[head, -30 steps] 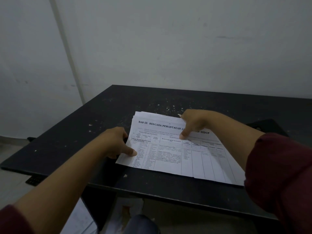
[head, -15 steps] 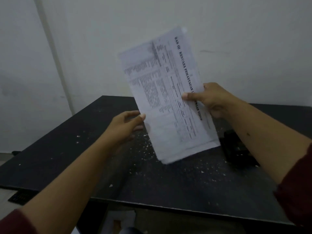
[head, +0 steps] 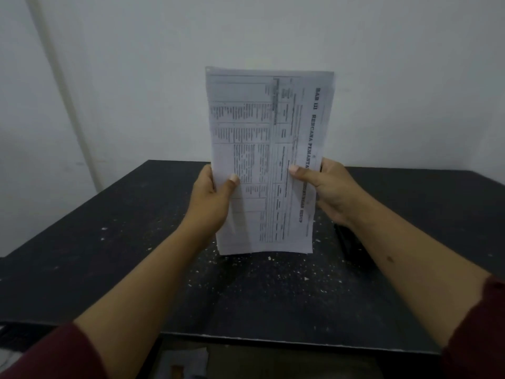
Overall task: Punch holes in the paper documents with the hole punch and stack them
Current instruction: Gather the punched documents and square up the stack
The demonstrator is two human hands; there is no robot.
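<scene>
Head view: big white wall (head: 382, 64) behind, wide black table (head: 109, 255) below, dotted all over with tiny white paper bits (head: 269, 258).

Over the table, a tall sheaf of papers (head: 262, 127) held standing up, bottom edge just above or maybe touching the top. Hard to tell which. Printed title running sideways down the right edge.

Left hand (head: 210, 203) pinching the left edge of the sheaf, thumb on the front, other fingers hidden behind. Right hand (head: 328, 192) pinching the right edge the same way, thumb on the print.

Dark hole punch (head: 347, 247) most likely the shape half hidden under the right wrist, at the right of the table. Too dark to be sure.

Looks like squaring up the pages before punching, not punching yet.

Could go wrong from here:
- Loose pinch, and pages could slide out and fan apart.
- Uneven edges, and holes may not line up.
- Too thick a bundle, and the punch could jam.
- Right arm low, and could bump the punch.
</scene>
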